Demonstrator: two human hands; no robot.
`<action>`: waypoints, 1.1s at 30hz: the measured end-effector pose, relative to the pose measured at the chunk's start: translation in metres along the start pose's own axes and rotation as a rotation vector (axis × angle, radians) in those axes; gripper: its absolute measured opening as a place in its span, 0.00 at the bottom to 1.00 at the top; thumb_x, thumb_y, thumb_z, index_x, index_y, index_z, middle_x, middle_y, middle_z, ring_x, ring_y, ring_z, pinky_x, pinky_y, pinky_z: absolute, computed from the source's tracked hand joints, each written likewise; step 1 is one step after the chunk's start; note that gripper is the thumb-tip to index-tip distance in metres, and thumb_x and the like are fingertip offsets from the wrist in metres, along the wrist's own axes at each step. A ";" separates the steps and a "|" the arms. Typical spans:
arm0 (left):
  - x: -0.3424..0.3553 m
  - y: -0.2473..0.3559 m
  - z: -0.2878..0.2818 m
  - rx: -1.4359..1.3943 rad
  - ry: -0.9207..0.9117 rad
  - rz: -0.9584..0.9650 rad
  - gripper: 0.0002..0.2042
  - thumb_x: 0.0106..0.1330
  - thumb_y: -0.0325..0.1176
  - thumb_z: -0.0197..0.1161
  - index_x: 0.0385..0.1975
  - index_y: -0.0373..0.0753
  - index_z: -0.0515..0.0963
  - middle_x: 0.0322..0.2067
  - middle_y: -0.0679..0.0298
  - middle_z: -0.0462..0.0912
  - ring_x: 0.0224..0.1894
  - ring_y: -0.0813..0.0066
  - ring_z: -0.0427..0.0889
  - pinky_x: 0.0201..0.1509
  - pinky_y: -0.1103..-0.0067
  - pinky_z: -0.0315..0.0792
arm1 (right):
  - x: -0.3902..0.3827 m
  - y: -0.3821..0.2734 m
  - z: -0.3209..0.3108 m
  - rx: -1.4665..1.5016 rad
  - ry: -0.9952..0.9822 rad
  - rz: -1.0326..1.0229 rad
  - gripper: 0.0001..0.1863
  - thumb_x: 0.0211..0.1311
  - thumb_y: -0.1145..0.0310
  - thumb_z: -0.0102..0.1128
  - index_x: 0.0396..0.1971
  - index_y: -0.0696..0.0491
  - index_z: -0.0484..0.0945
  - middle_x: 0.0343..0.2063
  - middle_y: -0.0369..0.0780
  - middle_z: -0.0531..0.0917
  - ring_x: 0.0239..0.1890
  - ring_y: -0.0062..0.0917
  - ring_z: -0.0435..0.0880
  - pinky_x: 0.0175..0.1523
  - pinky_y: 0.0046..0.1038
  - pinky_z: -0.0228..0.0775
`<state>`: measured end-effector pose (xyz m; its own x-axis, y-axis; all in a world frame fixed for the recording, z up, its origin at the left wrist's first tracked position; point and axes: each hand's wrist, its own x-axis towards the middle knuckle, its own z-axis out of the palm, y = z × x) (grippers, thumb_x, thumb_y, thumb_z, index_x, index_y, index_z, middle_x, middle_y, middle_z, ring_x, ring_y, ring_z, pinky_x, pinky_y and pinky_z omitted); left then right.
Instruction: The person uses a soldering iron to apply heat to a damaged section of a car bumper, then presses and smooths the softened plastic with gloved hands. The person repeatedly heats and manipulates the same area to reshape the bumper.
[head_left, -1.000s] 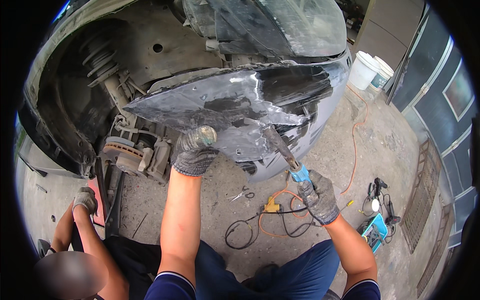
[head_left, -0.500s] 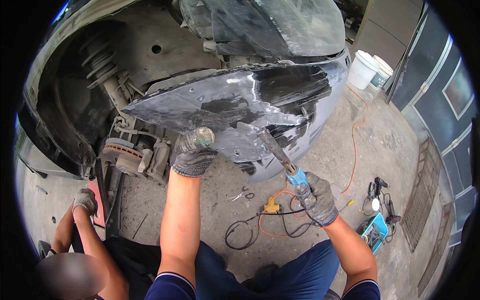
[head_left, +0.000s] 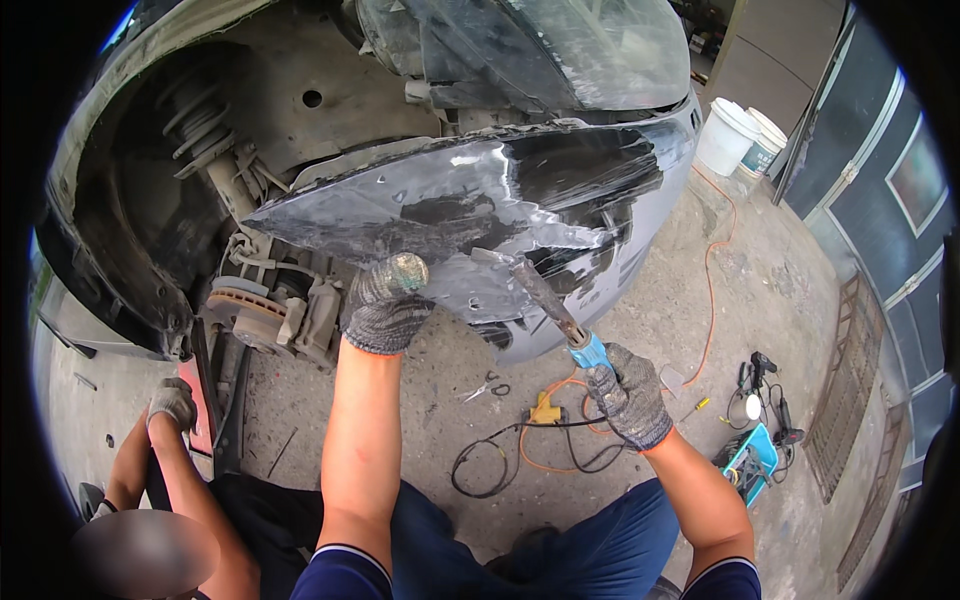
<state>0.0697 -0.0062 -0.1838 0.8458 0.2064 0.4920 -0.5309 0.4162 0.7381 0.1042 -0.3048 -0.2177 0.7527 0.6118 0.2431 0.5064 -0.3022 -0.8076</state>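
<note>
Two hands are gripping: left hand (head_left: pixel 388 303), a likely flexible bumper (head_left: pixel 460 215); right hand (head_left: pixel 632 398), a probably light welding iron (head_left: pixel 547 298), safest handle-held.

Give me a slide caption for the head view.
Gloved right hand holding a blue-handled tool at a patchy grey-and-black car bumper, gloved left hand at its lower edge.

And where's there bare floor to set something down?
Widest: the floor between the orange hose and grate, above the black tools. Smaller, gritty: between the left forearm and scissors. Crowded: left of the right hand, where cables tangle by a yellow block, and around the blue basket, where the tools lie.
</note>
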 end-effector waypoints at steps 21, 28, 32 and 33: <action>-0.002 0.006 0.001 -0.009 0.009 -0.042 0.41 0.47 0.49 0.74 0.58 0.30 0.67 0.56 0.49 0.74 0.57 0.55 0.74 0.63 0.63 0.68 | -0.001 -0.006 0.002 0.019 0.002 0.019 0.18 0.66 0.55 0.56 0.40 0.58 0.78 0.25 0.44 0.81 0.28 0.32 0.82 0.36 0.30 0.73; -0.001 0.009 0.012 -0.042 0.023 -0.072 0.43 0.48 0.51 0.73 0.60 0.29 0.65 0.58 0.50 0.72 0.60 0.57 0.72 0.65 0.64 0.66 | -0.016 0.020 -0.005 0.049 0.059 0.093 0.16 0.65 0.58 0.58 0.37 0.58 0.78 0.22 0.42 0.79 0.25 0.28 0.79 0.32 0.29 0.69; -0.001 -0.002 0.002 -0.176 0.089 -0.087 0.34 0.58 0.47 0.66 0.59 0.31 0.66 0.57 0.50 0.73 0.58 0.54 0.73 0.63 0.61 0.68 | -0.077 0.057 -0.010 0.366 0.116 0.316 0.19 0.65 0.52 0.58 0.37 0.56 0.78 0.19 0.34 0.76 0.20 0.18 0.74 0.25 0.21 0.63; -0.001 -0.009 -0.008 -0.262 0.175 -0.088 0.32 0.61 0.45 0.62 0.59 0.30 0.65 0.56 0.49 0.73 0.58 0.52 0.73 0.63 0.58 0.68 | -0.090 0.056 -0.010 0.432 0.152 0.369 0.20 0.65 0.51 0.58 0.37 0.56 0.78 0.18 0.32 0.75 0.19 0.15 0.72 0.24 0.19 0.61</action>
<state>0.0742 -0.0030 -0.1951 0.8960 0.2992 0.3280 -0.4432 0.6479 0.6195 0.0692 -0.3841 -0.2790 0.9145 0.4018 -0.0471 0.0062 -0.1304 -0.9914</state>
